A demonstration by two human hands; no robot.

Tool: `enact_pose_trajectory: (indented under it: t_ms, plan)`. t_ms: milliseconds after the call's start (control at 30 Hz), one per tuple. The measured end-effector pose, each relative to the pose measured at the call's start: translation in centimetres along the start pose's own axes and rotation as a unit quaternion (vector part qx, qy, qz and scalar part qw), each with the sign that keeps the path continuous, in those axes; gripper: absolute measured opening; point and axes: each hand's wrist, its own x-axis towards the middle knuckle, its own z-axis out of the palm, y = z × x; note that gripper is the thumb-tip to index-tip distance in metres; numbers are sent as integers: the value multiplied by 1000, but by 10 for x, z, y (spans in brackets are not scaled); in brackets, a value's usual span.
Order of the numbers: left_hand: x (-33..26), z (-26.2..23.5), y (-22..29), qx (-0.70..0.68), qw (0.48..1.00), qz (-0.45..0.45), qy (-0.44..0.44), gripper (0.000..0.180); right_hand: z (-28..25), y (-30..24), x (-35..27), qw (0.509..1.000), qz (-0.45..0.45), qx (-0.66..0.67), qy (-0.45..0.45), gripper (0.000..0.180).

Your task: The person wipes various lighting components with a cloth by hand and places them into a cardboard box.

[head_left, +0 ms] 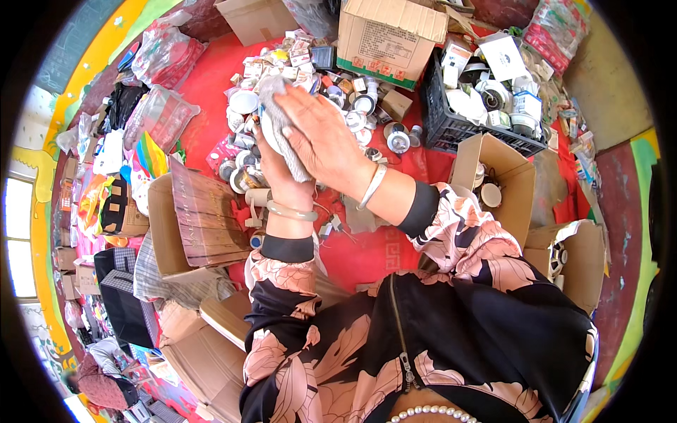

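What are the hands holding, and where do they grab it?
A grey cloth wrapped over a round white object. The left hand grips it from underneath, and the right hand presses flat on its top side. The cloth hides what the object is.

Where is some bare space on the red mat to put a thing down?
Bare red mat lies just before the knees, and a strip between the plastic bags and the pile of small parts. Around the pile and black crate it is crowded.

The scene is brightly and evenly lit by daylight from a window [17,240] at the left. Strong fisheye bending and black corners are seen; shadows are soft.
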Motion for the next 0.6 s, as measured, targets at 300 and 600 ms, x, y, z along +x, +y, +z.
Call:
enact_pose_trajectory:
  t_ms: [300,600]
  plan:
    - [0,6,9,-39,980,-107,166,48,-7,16,11,975,-205,86,-23,32]
    - [9,7,16,34,992,-2,118,41,-67,71,32,941,51,195,273,31]
